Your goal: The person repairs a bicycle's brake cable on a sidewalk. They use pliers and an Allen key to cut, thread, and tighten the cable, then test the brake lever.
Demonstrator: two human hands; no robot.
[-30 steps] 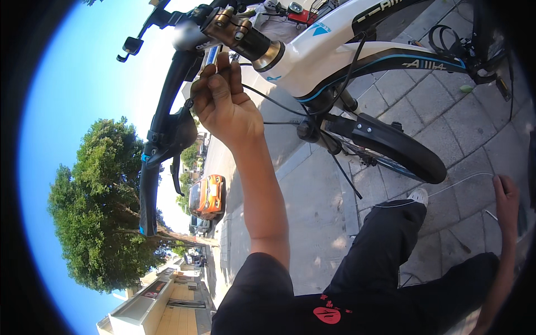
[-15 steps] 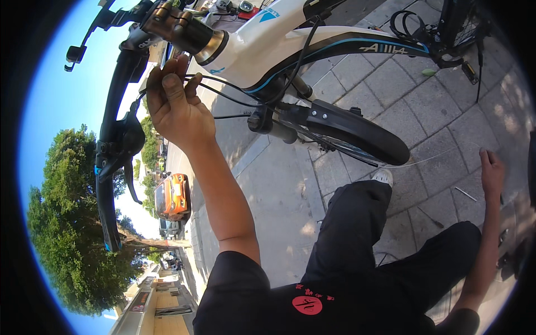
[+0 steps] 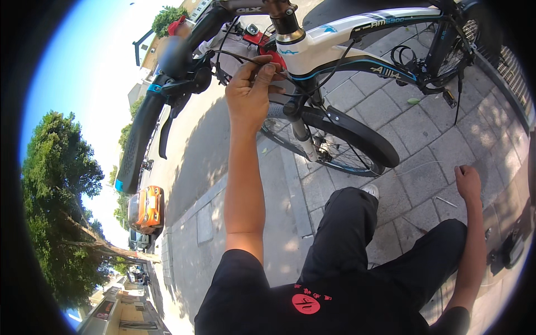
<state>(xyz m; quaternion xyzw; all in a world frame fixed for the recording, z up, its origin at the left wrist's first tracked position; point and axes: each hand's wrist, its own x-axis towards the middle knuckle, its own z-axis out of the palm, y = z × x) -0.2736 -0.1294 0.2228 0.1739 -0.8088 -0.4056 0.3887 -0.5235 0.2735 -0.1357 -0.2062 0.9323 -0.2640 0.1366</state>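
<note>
A white and black bicycle point(image 3: 335, 49) with blue trim stands ahead of me, its black handlebar point(image 3: 146, 123) reaching out to the left. My left hand point(image 3: 249, 95) is raised beside the head tube, thumb and fingers closed on a thin black cable point(image 3: 233, 54) that runs from the brake lever point(image 3: 164, 134). Low at the right, my right hand point(image 3: 468, 181) is closed at the end of a thin pale wire point(image 3: 416, 166). This wire curves over the paving towards the front wheel point(image 3: 340, 162); its end inside the fingers is hidden.
A small pale stick point(image 3: 445, 202) lies on the grey paving point(image 3: 430, 128) near my right hand. Beyond the handlebar are an orange car point(image 3: 145, 207) on the road and a tree point(image 3: 64, 218). Behind the bicycle, a person in a red cap point(image 3: 177, 25) is near a red vehicle point(image 3: 257, 38).
The view has shifted, showing more of the bicycle and front wheel. My left hand appears further right, still at the cables by the head tube. The right hand remains low with the wire.
</note>
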